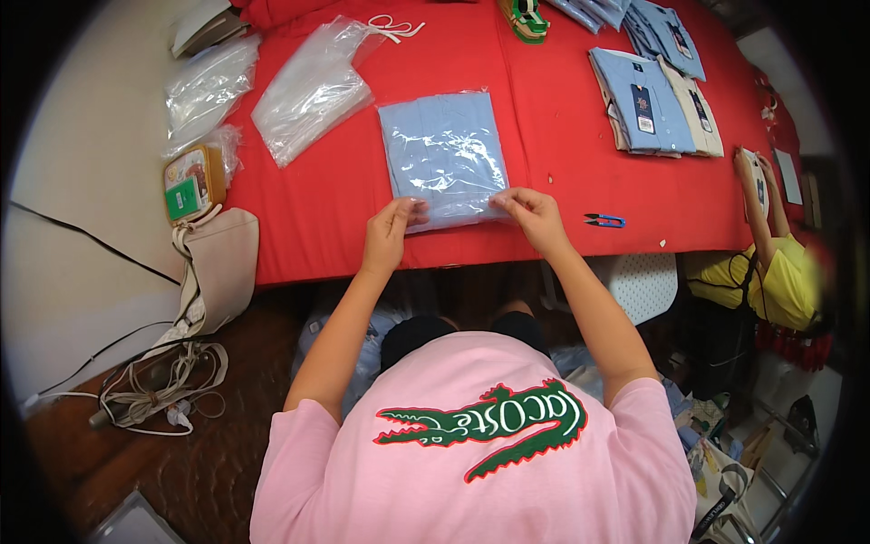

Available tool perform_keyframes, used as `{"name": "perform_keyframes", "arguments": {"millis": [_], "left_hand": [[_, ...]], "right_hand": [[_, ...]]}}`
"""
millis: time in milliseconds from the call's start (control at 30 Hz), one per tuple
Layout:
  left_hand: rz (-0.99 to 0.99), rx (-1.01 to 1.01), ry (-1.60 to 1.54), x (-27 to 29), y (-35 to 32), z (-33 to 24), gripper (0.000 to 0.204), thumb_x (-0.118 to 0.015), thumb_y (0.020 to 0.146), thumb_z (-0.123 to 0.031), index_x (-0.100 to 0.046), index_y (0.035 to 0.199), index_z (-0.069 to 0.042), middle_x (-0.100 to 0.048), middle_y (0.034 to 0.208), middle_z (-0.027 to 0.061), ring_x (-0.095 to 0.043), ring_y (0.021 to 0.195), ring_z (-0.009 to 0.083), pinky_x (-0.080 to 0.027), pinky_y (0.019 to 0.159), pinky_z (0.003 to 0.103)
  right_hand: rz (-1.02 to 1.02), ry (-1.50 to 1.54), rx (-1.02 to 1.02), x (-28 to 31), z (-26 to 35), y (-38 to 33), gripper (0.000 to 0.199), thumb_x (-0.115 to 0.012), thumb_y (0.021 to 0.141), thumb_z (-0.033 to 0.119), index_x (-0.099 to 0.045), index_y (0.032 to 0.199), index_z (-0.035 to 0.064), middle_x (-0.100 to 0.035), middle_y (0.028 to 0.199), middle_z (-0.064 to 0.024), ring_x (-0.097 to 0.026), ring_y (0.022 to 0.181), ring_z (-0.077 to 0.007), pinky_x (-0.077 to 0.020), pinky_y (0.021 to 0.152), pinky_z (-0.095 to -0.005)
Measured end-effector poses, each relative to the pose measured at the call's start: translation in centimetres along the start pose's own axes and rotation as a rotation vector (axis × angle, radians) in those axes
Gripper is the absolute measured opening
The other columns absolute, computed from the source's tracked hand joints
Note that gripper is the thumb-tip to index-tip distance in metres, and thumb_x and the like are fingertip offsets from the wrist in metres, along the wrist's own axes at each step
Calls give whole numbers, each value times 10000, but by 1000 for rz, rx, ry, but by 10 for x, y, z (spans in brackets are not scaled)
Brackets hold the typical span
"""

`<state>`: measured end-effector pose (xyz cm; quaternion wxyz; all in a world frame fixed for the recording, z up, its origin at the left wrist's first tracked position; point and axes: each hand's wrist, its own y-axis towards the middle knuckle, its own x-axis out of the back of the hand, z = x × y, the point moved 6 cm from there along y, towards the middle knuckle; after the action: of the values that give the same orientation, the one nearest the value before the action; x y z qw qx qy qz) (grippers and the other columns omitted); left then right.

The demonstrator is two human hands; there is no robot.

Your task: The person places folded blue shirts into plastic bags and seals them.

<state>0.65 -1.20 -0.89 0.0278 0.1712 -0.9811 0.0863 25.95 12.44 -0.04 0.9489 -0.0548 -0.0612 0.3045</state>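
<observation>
A folded light blue shirt [444, 150] lies flat inside a clear plastic bag on the red-covered table, right in front of me. My left hand [395, 222] pinches the bag at its near left corner. At the near right corner, the fingertips of my right hand [533, 213] are closed on the plastic. The bag's near edge runs between my two hands. To the right of the right hand lies a small pair of blue-handled thread snips [604, 220].
Clear plastic bags [313, 91] are stacked at the left. Folded shirts with tags [642, 104] lie at the right, and a green tape dispenser [526, 20] stands at the back. A beige bag [227, 263] hangs by the left corner. At the far right, a person in yellow [784, 281] handles a garment.
</observation>
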Motion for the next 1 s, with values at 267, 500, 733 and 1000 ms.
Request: {"name": "perform_keyframes", "arguments": {"millis": [267, 500, 733, 1000], "left_hand": [[-220, 252, -213, -1, 39, 29, 540, -430, 1169, -445, -697, 1126, 22, -704, 811, 92, -678, 589, 155, -525, 523, 261], [-320, 222, -70, -6, 35, 22, 502, -418, 1172, -427, -684, 1091, -10, -613, 693, 51, -608, 474, 146, -478, 436, 278], [-409, 290, 61, -12, 37, 4, 505, -444, 1163, -425, -648, 973, -3, -573, 621, 70, -594, 449, 173, -483, 421, 319], [-398, 169, 981, -1, 54, -20, 324, -552, 1110, -293, -655, 1125, 14, -717, 964, 209, -735, 851, 375, -598, 775, 533]], "right_hand": [[-225, 278, -205, -16, -17, 38, 439, -515, 1155, 348, -737, 1167, -29, -746, 835, -130, -659, 605, -156, -531, 622, -275], [-405, -12, -136, -15, -2, 36, 406, -552, 1138, 366, -773, 1099, 28, -708, 739, -84, -625, 538, -132, -488, 542, -280], [-602, -717, -34, -15, 6, 43, 389, -587, 1086, 461, -731, 1035, 103, -723, 777, -168, -718, 733, -388, -536, 640, -498], [-551, -1069, -76, -5, 24, 58, 315, -673, 1031, 389, -643, 1079, 79, -751, 1025, -135, -738, 934, -367, -533, 832, -522]]}}
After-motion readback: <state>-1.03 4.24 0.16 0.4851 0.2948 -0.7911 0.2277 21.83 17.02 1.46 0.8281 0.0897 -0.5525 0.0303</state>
